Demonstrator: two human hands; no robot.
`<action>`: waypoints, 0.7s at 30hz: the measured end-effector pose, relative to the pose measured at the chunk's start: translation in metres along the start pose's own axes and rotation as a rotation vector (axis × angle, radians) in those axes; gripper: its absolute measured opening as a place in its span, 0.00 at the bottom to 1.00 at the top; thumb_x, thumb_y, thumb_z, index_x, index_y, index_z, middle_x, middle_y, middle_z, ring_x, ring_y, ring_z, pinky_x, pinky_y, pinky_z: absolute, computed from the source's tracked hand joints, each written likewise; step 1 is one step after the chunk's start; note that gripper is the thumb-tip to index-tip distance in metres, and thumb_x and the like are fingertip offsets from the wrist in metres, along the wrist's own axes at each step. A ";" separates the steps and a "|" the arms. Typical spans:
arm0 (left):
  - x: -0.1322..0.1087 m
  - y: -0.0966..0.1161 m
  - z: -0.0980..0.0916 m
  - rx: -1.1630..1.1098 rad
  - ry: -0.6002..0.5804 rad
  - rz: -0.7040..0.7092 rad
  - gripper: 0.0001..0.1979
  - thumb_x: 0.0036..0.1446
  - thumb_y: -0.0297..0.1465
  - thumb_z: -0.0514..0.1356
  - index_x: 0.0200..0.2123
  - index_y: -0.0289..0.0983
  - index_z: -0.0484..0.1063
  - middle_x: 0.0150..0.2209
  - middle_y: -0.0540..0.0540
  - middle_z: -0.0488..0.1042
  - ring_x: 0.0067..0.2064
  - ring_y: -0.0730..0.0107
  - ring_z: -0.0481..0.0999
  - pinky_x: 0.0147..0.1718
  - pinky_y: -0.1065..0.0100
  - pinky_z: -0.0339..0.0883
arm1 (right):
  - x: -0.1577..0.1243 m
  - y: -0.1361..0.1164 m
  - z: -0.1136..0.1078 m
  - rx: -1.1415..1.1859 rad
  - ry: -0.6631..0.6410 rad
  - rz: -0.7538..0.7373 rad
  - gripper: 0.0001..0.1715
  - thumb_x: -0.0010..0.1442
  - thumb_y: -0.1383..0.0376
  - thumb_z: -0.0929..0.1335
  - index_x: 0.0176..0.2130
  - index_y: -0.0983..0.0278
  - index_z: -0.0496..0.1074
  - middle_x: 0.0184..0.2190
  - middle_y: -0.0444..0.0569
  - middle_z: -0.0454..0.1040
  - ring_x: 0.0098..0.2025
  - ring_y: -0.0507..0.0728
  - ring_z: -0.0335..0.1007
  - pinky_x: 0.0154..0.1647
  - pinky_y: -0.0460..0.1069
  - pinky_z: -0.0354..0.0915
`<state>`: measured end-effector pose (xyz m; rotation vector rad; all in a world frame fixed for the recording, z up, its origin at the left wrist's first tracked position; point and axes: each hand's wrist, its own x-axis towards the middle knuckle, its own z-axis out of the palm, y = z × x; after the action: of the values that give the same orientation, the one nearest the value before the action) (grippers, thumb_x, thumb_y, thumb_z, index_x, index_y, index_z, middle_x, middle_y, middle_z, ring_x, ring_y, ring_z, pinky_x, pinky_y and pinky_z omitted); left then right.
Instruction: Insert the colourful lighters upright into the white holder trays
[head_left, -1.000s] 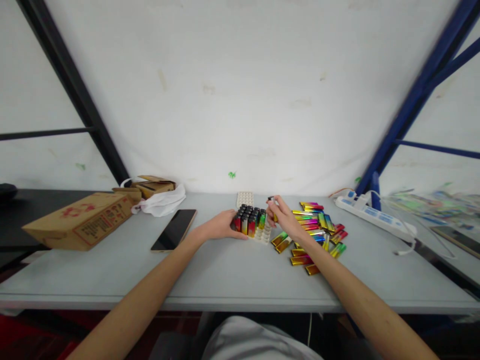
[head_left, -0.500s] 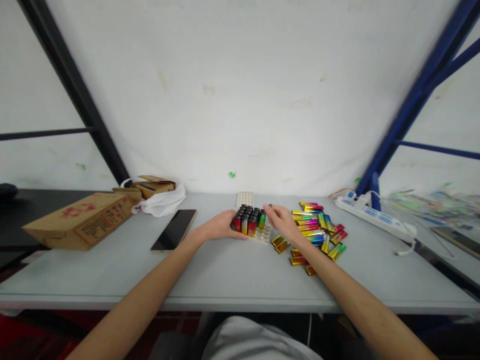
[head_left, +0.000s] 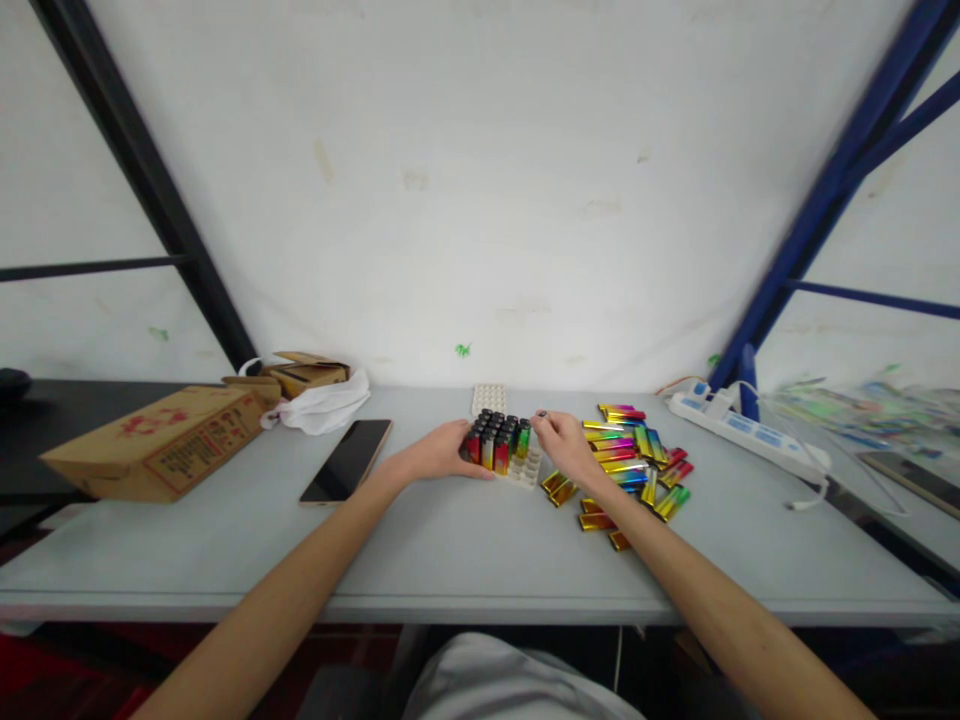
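Upright lighters point(head_left: 501, 457) with black tops and shiny multicoloured bodies stand packed in a pale pitted tray point(head_left: 527, 473); the tray's right part shows bare pits. My left hand point(head_left: 444, 450) is wrapped round the left side of the block, thumb along the front and fingers behind. Just right of the tray, my right hand point(head_left: 564, 442) is closed in a pinch on a lighter point(head_left: 541, 413), of which only a dark top shows above the fingertips. Loose lighters point(head_left: 621, 466) lie in a heap beside and beyond the right forearm.
A second pale pitted tray point(head_left: 489, 398) lies behind the block near the wall. On the left are a phone point(head_left: 346, 461), a white plastic bag point(head_left: 324, 407) and a cardboard box point(head_left: 157, 440). A white power strip point(head_left: 750, 432) with cables lies at the right.
My right hand has moved slightly right, and the dark top at its fingertips shows more plainly. My left hand stays on the block.
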<state>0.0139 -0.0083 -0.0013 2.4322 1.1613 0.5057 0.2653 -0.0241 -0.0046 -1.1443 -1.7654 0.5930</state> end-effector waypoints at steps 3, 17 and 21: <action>0.000 0.000 0.000 0.012 0.003 0.003 0.38 0.44 0.55 0.72 0.51 0.35 0.75 0.50 0.40 0.80 0.50 0.48 0.78 0.50 0.59 0.71 | 0.000 0.001 0.001 0.006 0.004 -0.001 0.23 0.62 0.52 0.60 0.21 0.60 0.56 0.19 0.41 0.56 0.24 0.52 0.54 0.27 0.48 0.49; 0.000 0.001 0.000 -0.026 0.005 -0.001 0.37 0.44 0.53 0.72 0.51 0.36 0.75 0.50 0.41 0.80 0.49 0.49 0.78 0.51 0.58 0.71 | -0.004 -0.009 -0.002 -0.019 -0.031 -0.021 0.28 0.64 0.47 0.60 0.21 0.60 0.57 0.19 0.41 0.56 0.25 0.52 0.54 0.28 0.49 0.49; 0.000 0.000 0.000 -0.022 0.014 0.000 0.37 0.43 0.53 0.72 0.51 0.36 0.75 0.50 0.41 0.80 0.49 0.50 0.78 0.51 0.58 0.71 | -0.003 -0.009 -0.002 -0.012 -0.011 -0.031 0.24 0.63 0.51 0.60 0.21 0.60 0.56 0.19 0.40 0.56 0.25 0.52 0.54 0.28 0.49 0.49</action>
<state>0.0139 -0.0089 -0.0014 2.4142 1.1555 0.5336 0.2638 -0.0313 0.0018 -1.1220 -1.7950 0.5720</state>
